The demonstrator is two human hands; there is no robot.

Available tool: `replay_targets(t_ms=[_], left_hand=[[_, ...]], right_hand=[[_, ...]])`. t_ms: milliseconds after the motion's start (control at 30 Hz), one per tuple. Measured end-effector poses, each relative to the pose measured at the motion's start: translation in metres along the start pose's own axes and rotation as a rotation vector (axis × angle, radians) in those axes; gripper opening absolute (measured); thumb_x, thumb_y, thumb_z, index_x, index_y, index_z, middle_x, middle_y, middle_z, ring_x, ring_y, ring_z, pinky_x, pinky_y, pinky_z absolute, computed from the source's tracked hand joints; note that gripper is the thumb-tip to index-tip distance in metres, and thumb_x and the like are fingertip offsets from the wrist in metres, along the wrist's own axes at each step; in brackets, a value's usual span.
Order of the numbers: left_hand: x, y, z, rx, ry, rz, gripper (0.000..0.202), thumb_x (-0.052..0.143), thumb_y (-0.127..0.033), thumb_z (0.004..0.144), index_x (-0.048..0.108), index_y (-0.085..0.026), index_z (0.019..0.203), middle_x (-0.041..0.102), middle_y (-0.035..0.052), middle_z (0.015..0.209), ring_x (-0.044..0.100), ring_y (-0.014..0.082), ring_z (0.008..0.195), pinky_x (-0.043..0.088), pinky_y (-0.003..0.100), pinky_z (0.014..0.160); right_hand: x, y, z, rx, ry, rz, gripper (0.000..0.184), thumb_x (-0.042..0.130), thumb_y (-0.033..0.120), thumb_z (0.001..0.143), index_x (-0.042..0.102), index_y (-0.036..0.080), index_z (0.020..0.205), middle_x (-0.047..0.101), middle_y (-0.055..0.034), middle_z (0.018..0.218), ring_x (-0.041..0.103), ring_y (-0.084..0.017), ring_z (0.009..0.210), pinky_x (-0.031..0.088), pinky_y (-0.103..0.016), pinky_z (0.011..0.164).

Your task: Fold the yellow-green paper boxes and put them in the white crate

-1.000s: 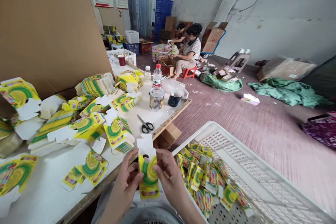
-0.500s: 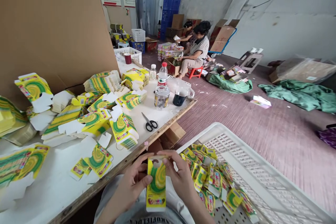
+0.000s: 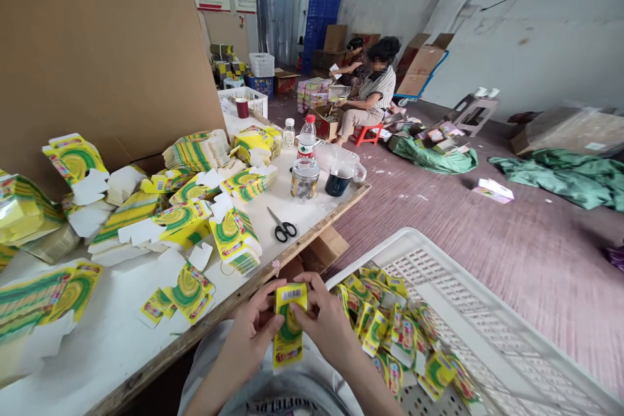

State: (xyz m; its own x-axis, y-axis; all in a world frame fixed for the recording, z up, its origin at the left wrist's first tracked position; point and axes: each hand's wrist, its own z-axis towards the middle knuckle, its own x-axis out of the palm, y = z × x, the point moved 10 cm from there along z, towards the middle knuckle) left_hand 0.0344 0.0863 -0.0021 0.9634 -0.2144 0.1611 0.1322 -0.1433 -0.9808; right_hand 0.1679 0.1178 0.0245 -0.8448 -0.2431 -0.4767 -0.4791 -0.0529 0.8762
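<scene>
both hands, left hand [image 3: 248, 338] and right hand [image 3: 325, 324], pinch the small yellow-green printed carton [image 3: 289, 325] over the lap, beside the white plastic crate [image 3: 487, 331], pressing its top flap closed.

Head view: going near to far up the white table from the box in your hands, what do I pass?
Yellow-green folded carton held by left hand and right hand → black-handled scissors → clear glass jar → red-capped plastic water bottle → red cup.

The small box [image 3: 289, 325] is yellow with a green swirl; the crate [image 3: 492, 338] is white.
</scene>
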Motion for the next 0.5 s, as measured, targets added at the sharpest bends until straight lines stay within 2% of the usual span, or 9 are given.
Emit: replay_targets(t_ms=[100,200,300,433,500], left_hand=[[0.001,0.000,0.001,-0.015,0.004,-0.048,0.053,0.068,-0.037,0.091,0.054,-0.024,0.140,0.074,0.0124,0.126,0.069,0.0293,0.114,0.056,0.037,0.092],[0.005,-0.002,0.001,-0.039,0.008,-0.080,0.053,0.071,-0.038,0.089,0.056,-0.025,0.138,0.076,0.0113,0.122,0.071,0.0284,0.109,0.056,0.035,0.088],[0.009,-0.004,0.001,-0.030,-0.002,-0.082,0.049,0.073,-0.038,0.087,0.061,-0.025,0.133,0.077,0.0103,0.120,0.072,0.0272,0.106,0.056,0.033,0.087],[0.014,-0.008,-0.001,0.012,-0.006,-0.085,0.047,0.071,-0.034,0.088,0.061,-0.025,0.132,0.074,0.0108,0.124,0.071,0.0262,0.108,0.056,0.037,0.093],[0.008,-0.012,-0.002,0.025,-0.058,-0.034,0.050,0.070,-0.031,0.087,0.059,-0.025,0.136,0.075,0.0116,0.122,0.072,0.0259,0.107,0.057,0.038,0.093]], right_hand=[[-0.004,0.003,-0.002,-0.048,0.021,0.071,0.035,0.062,0.020,0.086,0.062,0.020,0.121,0.063,0.0048,0.065,0.055,-0.014,0.055,0.039,-0.022,0.053],[-0.019,0.009,-0.003,-0.135,-0.063,0.124,0.027,0.057,0.032,0.095,0.072,0.021,0.115,0.073,-0.0044,0.085,0.065,-0.017,0.069,0.047,-0.024,0.061],[-0.029,0.014,-0.004,-0.204,-0.134,0.209,0.025,0.057,0.032,0.097,0.078,0.022,0.107,0.076,-0.0085,0.098,0.071,-0.020,0.084,0.053,-0.026,0.070],[-0.035,0.020,-0.005,-0.250,-0.126,0.231,0.022,0.062,0.034,0.094,0.081,0.024,0.100,0.076,-0.0076,0.089,0.072,-0.021,0.080,0.056,-0.027,0.070],[-0.050,0.018,-0.008,-0.259,-0.157,0.149,0.023,0.063,0.037,0.093,0.082,0.024,0.094,0.075,-0.0077,0.084,0.071,-0.021,0.076,0.055,-0.028,0.067]])
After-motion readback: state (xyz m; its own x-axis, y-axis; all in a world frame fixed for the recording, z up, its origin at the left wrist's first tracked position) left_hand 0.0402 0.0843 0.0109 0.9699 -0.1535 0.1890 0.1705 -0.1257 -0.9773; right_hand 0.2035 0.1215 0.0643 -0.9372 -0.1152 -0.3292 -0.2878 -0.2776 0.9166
